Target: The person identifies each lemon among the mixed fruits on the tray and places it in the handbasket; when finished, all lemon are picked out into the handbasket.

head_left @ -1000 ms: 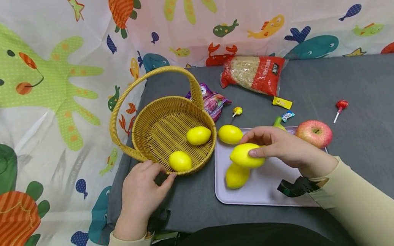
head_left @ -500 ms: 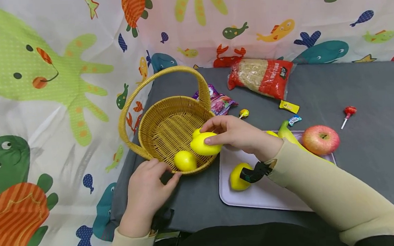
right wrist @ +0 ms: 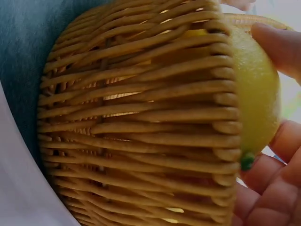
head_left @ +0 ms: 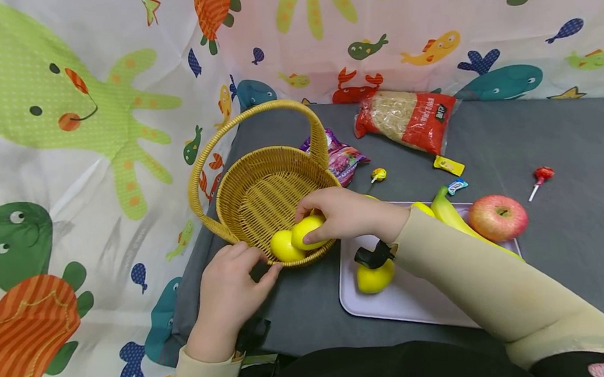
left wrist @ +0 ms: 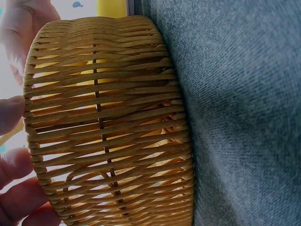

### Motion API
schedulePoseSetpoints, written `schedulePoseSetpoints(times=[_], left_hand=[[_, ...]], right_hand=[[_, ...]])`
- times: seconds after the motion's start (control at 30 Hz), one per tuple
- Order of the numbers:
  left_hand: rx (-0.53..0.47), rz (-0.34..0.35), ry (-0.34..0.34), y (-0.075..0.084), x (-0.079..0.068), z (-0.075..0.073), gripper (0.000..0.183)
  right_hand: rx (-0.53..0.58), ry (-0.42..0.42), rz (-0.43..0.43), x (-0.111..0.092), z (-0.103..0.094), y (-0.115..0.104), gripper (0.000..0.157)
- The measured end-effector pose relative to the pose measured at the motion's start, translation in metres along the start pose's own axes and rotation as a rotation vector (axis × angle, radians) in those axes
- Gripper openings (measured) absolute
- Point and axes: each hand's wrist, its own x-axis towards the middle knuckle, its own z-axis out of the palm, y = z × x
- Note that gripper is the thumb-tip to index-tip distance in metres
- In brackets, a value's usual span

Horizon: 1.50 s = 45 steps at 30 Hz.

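A wicker basket (head_left: 253, 209) with a tall handle stands on the left of the grey surface. My left hand (head_left: 235, 292) holds its near rim, with thumb and fingertips at the edge. My right hand (head_left: 343, 215) pinches a yellow lemon (head_left: 304, 233) low over the basket's right side. In the right wrist view this lemon (right wrist: 256, 94) shows just beyond the rim, its green tip down. Another lemon (head_left: 284, 247) lies in the basket directly beside the held one. A third lemon (head_left: 375, 278) rests on the lilac tray (head_left: 415, 306), partly under the right wrist strap.
On the tray are a banana (head_left: 448, 212) and an apple (head_left: 497, 217). Behind stand a red food bag (head_left: 407, 120), a purple packet (head_left: 343, 161), a yellow lollipop (head_left: 379, 175), wrapped sweets (head_left: 449, 165) and a red lollipop (head_left: 543, 174). A printed curtain (head_left: 135, 136) borders the left and back.
My right hand has carried the lemon left from above the tray and lowered it into the basket. The left hand stays at the rim. The view has shifted slightly.
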Motion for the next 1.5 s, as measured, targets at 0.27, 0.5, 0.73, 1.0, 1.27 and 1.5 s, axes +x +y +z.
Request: schedulePoseSetpoints(times=[0.27,0.5,0.73,1.0,1.27,1.5], left_hand=[[-0.001,0.001,-0.003,0.0,0.0,-0.001,0.025],[-0.009,0.01,0.002,0.001,0.001,0.0,0.025],[-0.011,0.016,0.01,0.0,0.001,0.002,0.025],[0.002,0.003,0.006,0.0,0.0,0.002,0.026],[0.001,-0.003,0.0,0.001,0.0,0.002,0.026],[-0.009,-0.008,-0.004,0.0,0.0,0.002,0.026]], right_hand=[[0.011,-0.026,0.017,0.005,0.001,-0.001,0.027],[0.015,-0.057,0.021,0.005,0.0,0.001,0.028],[-0.033,-0.11,0.029,0.005,-0.001,-0.002,0.028],[-0.166,-0.155,0.037,0.01,0.004,-0.007,0.03],[-0.159,-0.106,0.046,0.009,0.011,-0.006,0.032],[0.2,0.033,-0.018,-0.015,0.0,-0.003,0.028]])
